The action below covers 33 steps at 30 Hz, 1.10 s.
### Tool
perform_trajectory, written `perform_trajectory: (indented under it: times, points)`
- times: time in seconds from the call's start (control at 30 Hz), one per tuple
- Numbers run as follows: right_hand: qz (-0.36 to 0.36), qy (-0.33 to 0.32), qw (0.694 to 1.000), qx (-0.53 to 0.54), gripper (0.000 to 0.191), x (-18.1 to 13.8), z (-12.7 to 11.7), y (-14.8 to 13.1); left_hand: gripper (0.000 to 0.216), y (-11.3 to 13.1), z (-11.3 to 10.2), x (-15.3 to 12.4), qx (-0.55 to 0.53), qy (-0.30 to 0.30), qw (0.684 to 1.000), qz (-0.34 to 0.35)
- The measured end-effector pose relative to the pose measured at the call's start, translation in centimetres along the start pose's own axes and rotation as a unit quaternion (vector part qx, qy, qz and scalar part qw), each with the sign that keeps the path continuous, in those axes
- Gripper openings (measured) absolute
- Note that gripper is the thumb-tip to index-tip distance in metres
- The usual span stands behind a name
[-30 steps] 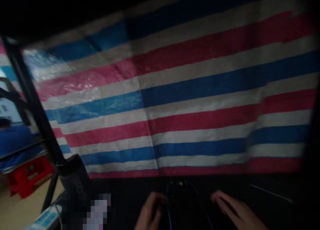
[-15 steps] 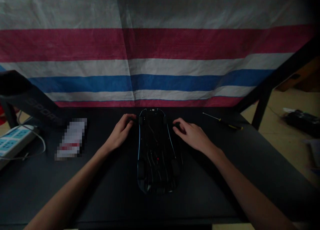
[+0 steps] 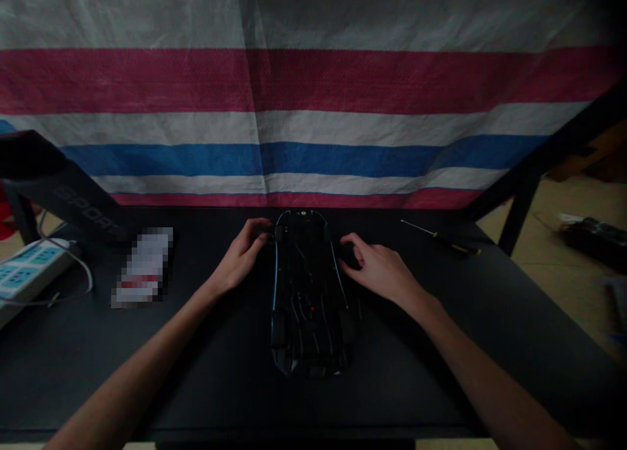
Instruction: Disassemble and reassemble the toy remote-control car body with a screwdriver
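A toy car [image 3: 309, 287] lies upside down on the black table [image 3: 215, 371], its dark underside and wheels facing up and blue edging along its sides. Close to its left side, near the far end, is my left hand [image 3: 243, 253], holding nothing, thumb and fingers apart. On the other side, my right hand [image 3: 368, 262] rests with curled fingers apart from the thumb, also holding nothing. Neither hand grips the car. A screwdriver [image 3: 443, 238] with a black and yellow handle lies to the right of my right hand.
At the left are a white power strip [image 3: 34, 267] with a grey cable and a pixelated pale object [image 3: 144, 267]. A dark item marked "SPORT" [image 3: 83, 195] leans behind them. A striped sheet [image 3: 313, 84] hangs along the back, with a black frame post [image 3: 522, 211] at right.
The whole view has shifted slightly. My right thumb and fingers sit a little closer to the car's side. The car and the screwdriver remain in place on the table.
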State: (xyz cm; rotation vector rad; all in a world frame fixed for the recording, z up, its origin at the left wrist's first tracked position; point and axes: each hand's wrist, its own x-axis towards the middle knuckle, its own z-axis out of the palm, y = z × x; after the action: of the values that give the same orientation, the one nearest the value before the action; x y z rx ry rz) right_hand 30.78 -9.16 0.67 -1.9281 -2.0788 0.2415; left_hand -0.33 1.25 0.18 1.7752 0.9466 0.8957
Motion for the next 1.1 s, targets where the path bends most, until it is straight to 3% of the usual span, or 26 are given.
perform_trajectory:
  times: [0.2,0.37,0.6,0.73,0.8,0.97,1.1]
  points:
    - [0.000,0.005,1.000,-0.006,0.036,0.0,-0.1,-0.5,0.063,1.2,1.5,-0.8,-0.216,0.002,0.970,-0.111]
    - [-0.004,-0.001,1.000,-0.011,0.035,-0.1,-0.1,-0.5,0.088,1.7,1.9,-1.4,-0.222,-0.052,0.962,-0.149]
    - [-0.038,-0.006,0.999,-0.002,0.028,-0.6,0.2,-0.3,0.082,1.2,1.8,-1.2,-0.206,-0.063,0.968,-0.131]
    - [-0.075,-0.011,0.994,0.078,0.018,-0.5,-0.1,-0.4,0.082,1.0,1.8,-1.2,-0.204,-0.064,0.968,-0.132]
    - [-0.092,0.044,0.984,0.143,0.016,-0.3,-0.5,-0.5,0.081,0.9,1.8,-1.2,-0.203,-0.064,0.968,-0.133]
    - [-0.083,0.315,0.916,0.235,0.020,-0.3,-0.8,-0.5,0.081,0.8,1.7,-1.1,-0.205,-0.062,0.968,-0.134]
    - [-0.104,0.392,0.881,0.246,0.022,-0.9,-0.3,-0.4,0.080,0.9,1.8,-1.1,-0.199,-0.062,0.969,-0.135]
